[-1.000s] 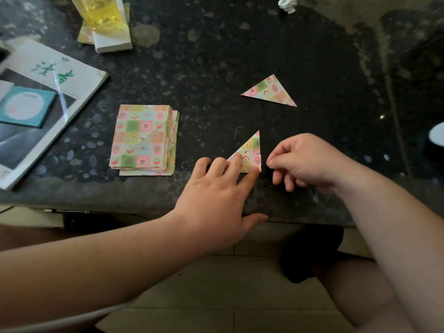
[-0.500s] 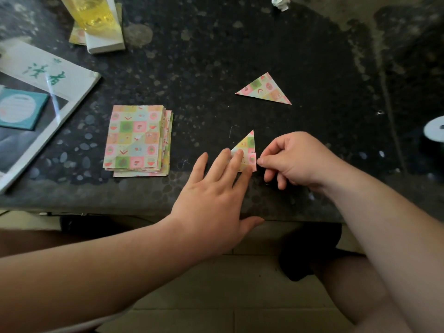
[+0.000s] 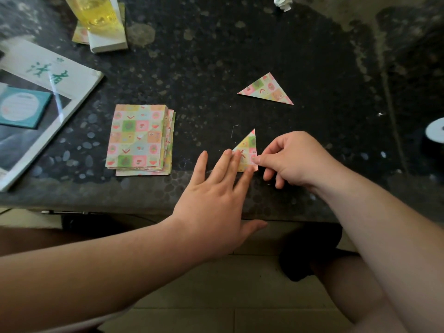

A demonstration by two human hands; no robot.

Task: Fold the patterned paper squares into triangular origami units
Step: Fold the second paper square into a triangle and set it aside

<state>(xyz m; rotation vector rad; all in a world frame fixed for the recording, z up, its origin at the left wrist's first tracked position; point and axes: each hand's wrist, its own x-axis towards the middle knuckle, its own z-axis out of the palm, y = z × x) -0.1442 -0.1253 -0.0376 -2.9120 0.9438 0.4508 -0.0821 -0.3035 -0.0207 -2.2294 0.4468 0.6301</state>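
A small folded triangle of patterned paper (image 3: 248, 146) lies near the table's front edge. My left hand (image 3: 216, 195) rests flat with straight fingers pressing on its lower left part. My right hand (image 3: 290, 159) has its fingers curled, and its thumb and forefinger pinch the triangle's lower right corner. A wider folded triangle (image 3: 268, 90) lies farther back on the table. A stack of patterned paper squares (image 3: 139, 138) sits to the left of my hands.
The dark speckled table (image 3: 216, 56) ends just below my hands. A magazine with a teal card (image 3: 36, 104) lies at the left. A yellow liquid bottle on a white box (image 3: 101, 22) stands at the back left. Crumpled white paper (image 3: 283, 2) lies at the back.
My right hand's thumb and forefinger have closed onto the triangle's lower right corner. My left hand still presses the paper; the view shifted slightly.
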